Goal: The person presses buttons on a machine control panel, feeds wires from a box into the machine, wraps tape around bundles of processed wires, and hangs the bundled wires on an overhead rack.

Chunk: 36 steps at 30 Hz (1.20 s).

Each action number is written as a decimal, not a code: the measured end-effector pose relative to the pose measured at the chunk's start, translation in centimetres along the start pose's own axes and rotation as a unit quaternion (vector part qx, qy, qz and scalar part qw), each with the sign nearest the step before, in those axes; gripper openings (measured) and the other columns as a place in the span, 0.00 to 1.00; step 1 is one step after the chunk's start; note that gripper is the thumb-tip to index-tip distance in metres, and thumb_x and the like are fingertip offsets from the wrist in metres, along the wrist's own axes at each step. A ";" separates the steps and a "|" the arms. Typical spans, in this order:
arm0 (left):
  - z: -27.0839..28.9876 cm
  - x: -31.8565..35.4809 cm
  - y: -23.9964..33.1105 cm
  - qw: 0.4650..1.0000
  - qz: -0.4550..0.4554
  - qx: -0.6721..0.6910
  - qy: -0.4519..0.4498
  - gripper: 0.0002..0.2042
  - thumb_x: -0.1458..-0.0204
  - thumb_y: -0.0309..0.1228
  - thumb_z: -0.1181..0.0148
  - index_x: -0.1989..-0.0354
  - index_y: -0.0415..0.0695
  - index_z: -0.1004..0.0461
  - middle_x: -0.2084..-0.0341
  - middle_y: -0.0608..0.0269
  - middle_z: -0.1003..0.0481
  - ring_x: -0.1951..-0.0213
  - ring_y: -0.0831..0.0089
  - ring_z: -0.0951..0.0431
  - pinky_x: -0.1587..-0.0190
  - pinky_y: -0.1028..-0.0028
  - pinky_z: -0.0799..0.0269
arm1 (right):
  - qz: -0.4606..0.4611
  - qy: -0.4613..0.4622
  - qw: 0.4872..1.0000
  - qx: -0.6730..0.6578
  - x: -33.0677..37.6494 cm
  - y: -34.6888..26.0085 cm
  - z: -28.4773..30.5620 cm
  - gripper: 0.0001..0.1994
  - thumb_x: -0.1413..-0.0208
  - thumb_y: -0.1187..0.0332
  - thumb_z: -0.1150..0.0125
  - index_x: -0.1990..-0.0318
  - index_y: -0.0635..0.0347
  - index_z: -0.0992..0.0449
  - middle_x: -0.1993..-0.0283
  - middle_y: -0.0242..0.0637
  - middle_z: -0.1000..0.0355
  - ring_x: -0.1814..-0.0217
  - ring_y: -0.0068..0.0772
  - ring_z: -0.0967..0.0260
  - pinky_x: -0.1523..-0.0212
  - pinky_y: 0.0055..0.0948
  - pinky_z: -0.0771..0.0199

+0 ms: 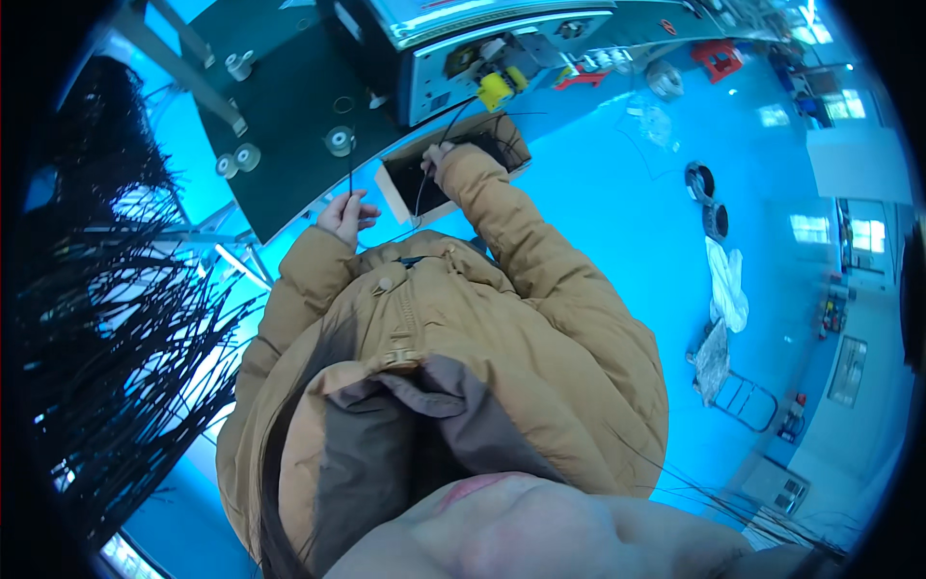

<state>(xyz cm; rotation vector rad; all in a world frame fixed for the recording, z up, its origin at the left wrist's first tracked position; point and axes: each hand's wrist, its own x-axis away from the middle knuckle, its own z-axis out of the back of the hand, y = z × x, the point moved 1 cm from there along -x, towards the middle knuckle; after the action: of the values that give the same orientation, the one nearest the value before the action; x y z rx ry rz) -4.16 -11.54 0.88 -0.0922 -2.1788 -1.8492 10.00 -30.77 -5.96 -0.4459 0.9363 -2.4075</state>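
My left hand (345, 218) is near the front edge of the dark green table, its fingers pinched on a thin black cable (351, 176) that rises toward a tape roll. To the right, my right hand (436, 158) is closed on another thin dark cable (420, 193), over an open cardboard box (394, 197). The box has a dark inside with dark strands in it. From my right hand the cable runs up toward the machine and down toward my jacket. Fine detail of both grips is too small to see.
Beyond the box stands a machine (422, 87) with a yellow part (496, 91). Tape rolls (339, 141) lie on the table (280, 121). A large bundle of black cables (125, 318) hangs at left. On the blue floor at right are black coils (699, 180) and a folded trolley (745, 401).
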 end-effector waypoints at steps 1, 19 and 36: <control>0.3 -0.5 -0.3 1.000 0.010 0.011 0.017 0.13 0.49 0.32 0.60 0.61 0.36 0.38 0.73 0.55 0.30 0.70 0.71 0.28 0.68 0.77 0.31 | 0.138 0.008 0.959 0.248 1.5 -3.3 0.6 0.06 0.54 0.68 0.56 0.69 0.54 0.34 0.71 0.36 0.34 0.71 0.35 0.35 0.69 0.29 0.35; -0.8 -0.6 -1.5 0.998 -0.067 -0.001 0.014 0.10 0.50 0.33 0.59 0.67 0.40 0.34 0.78 0.63 0.29 0.78 0.79 0.31 0.73 0.80 0.34 | 0.083 -0.288 0.952 0.058 4.6 -13.3 3.1 0.14 0.54 0.64 0.57 0.58 0.54 0.36 0.64 0.38 0.34 0.72 0.40 0.35 0.69 0.32 0.34; 1.6 2.7 -1.6 0.995 -0.051 -0.040 0.082 0.11 0.48 0.36 0.62 0.68 0.43 0.36 0.92 0.77 0.47 0.89 0.88 0.50 0.87 0.85 0.55 | -0.236 0.153 0.724 -0.630 -6.6 2.5 1.1 0.12 0.48 0.62 0.60 0.61 0.59 0.38 0.73 0.40 0.33 0.76 0.29 0.38 0.76 0.29 0.38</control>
<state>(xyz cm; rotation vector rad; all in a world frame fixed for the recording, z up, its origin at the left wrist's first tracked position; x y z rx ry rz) -7.40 -10.65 -0.19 0.1526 -2.0347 -1.9255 16.77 -29.14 -7.69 -0.8087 2.8835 -1.8176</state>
